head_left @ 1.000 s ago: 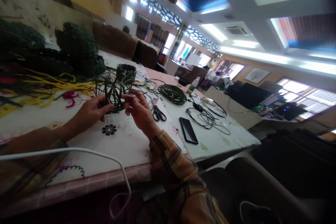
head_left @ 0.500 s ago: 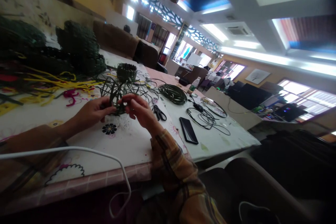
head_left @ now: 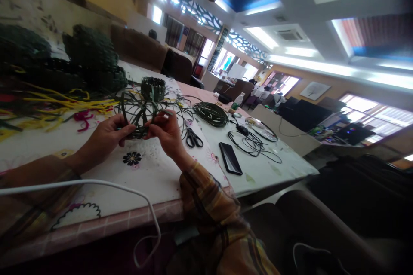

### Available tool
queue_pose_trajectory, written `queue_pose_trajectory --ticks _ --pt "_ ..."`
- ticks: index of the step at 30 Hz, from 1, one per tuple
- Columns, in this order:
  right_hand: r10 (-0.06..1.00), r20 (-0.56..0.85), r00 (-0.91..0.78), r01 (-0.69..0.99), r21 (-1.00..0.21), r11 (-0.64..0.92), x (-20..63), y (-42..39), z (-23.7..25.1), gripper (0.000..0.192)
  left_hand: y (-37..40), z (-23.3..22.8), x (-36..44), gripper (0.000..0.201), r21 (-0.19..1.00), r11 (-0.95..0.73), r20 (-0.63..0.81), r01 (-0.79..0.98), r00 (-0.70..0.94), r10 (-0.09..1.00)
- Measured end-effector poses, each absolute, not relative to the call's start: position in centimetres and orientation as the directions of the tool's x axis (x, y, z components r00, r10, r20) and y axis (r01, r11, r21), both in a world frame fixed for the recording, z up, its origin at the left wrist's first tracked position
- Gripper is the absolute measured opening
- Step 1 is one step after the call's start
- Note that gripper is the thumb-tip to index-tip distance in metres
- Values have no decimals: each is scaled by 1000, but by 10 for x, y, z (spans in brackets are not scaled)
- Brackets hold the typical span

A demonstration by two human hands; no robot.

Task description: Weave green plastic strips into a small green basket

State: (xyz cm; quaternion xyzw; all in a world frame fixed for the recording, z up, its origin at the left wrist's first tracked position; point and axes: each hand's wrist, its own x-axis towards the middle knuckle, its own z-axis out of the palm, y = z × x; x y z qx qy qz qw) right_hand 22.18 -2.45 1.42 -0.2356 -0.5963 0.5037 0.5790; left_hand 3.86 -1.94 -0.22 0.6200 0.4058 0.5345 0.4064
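Between my hands is a piece of weaving (head_left: 139,130) made of dark green strips, its loose ends standing up and fanning out. My left hand (head_left: 112,132) pinches its left side between thumb and fingers. On its right side, my right hand (head_left: 165,131) has its fingers closed on a green strip (head_left: 152,109) that rises from the weaving. Just behind stands a small round woven basket (head_left: 153,89) of the same dark green. Black-handled scissors (head_left: 194,138) lie on the table to the right of my right hand.
A coil of green strip (head_left: 211,114), a phone (head_left: 230,158), black cable (head_left: 250,142) and a bottle (head_left: 238,101) are on the right. Yellow strips (head_left: 71,104) and dark green bundles (head_left: 92,49) lie left. A white cable (head_left: 106,183) crosses in front.
My right hand has turned and its fingers have lifted with a strip. The scissors show more fully now. My left hand keeps its grip on the weaving; the view has shifted slightly.
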Motion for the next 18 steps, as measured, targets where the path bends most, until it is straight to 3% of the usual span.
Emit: queue_pose_trajectory --ticks 3,8,12,18 --pt "869 480 -121 -277 -857 435 218 -23 11 48 -20 -2 40 36 938 -340 333 65 101 937" --pt "805 548 -228 -153 -836 526 221 -24 6 37 -18 -5 38 35 934 -351 342 69 113 933" --pt "814 564 -138 -39 -825 564 226 -25 4 28 -18 -3 37 35 928 -360 348 91 124 929" --pt "845 532 -55 -137 -842 521 227 -23 5 22 -15 6 32 38 944 -326 327 -47 18 945"
